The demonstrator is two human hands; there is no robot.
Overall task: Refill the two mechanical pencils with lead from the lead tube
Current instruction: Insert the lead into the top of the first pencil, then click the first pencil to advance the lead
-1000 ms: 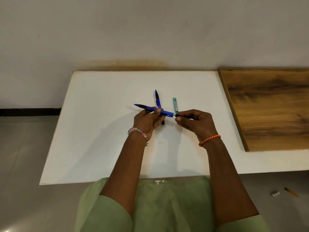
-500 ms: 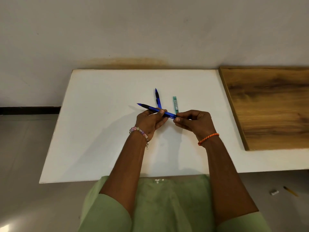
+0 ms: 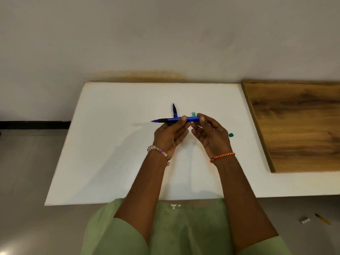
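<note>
Two blue pencils showed: one was pinched level in both grips, left hand at its middle, right hand at its rear end; the other lay on the white counter behind it. The lead tube lay mostly hidden beyond the right fingers. A half second earlier the held pencil slanted. A wooden board lay right of the tube.

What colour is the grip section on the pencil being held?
Black, on the held pencil, whose barrel is blue; seen in the head view.
</note>
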